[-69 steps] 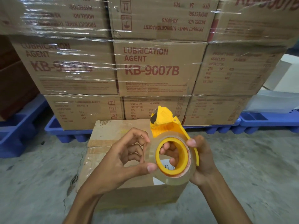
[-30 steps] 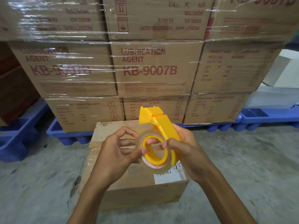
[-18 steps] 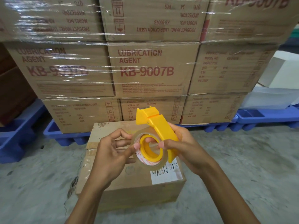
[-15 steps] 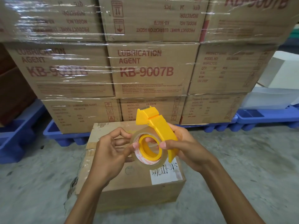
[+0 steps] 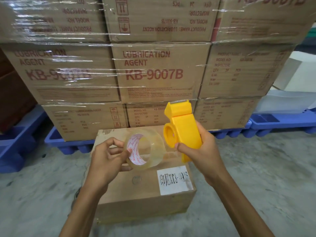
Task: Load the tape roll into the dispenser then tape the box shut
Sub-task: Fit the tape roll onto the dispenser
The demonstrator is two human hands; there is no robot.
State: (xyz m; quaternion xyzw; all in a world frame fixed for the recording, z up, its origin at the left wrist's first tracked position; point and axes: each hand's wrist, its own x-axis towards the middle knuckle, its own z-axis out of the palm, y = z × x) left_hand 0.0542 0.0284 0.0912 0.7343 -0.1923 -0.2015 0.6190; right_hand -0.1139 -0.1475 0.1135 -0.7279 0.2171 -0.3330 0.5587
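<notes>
The tape roll [image 5: 144, 149] sat off the dispenser [image 5: 183, 132], just left of its yellow hub, open core turned partly toward that hub, above the box [image 5: 136, 190]. The left hand [image 5: 107, 161] pinched the roll's rim, thumb inside; the right hand [image 5: 200, 151] was wrapped around the dispenser body, blade end up. The left looked nearer for a rightward slide onto the hub.

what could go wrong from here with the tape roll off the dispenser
1. The left hand pinches the clear tape roll only at its rim, so it could slip and drop onto the box or the floor.
2. The dispenser in the right hand has its toothed blade at the top, exposed; fingers pushing the roll onto the hub could catch it.
3. The roll could go on facing the wrong way, so the tape would not feed.
</notes>
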